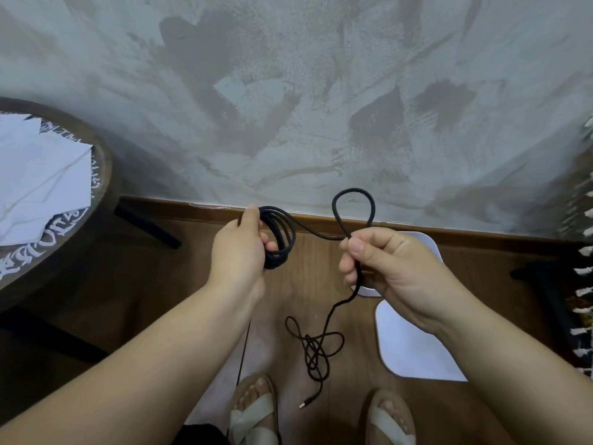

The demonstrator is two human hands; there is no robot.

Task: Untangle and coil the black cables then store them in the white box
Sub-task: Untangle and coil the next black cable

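Note:
My left hand (239, 244) grips a coil of several turns of black cable (282, 239) held up in front of the wall. From the coil the cable runs right to my right hand (388, 264), which pinches it where a fresh loop (354, 208) stands above the fingers. Below my right hand the cable hangs down to a loose tangle (316, 345) on the wooden floor, ending in a plug (303, 404). The white box (431, 248) sits on the floor behind my right hand, mostly hidden. Its white lid (414, 351) lies flat nearer to me.
A round dark table (99, 187) with white paper on it stands at the left, its legs reaching onto the floor. A fringed dark rug (580, 316) lies at the right edge. My sandalled feet (256, 409) stand below the tangle. A thin cable (244, 348) hangs under my left wrist.

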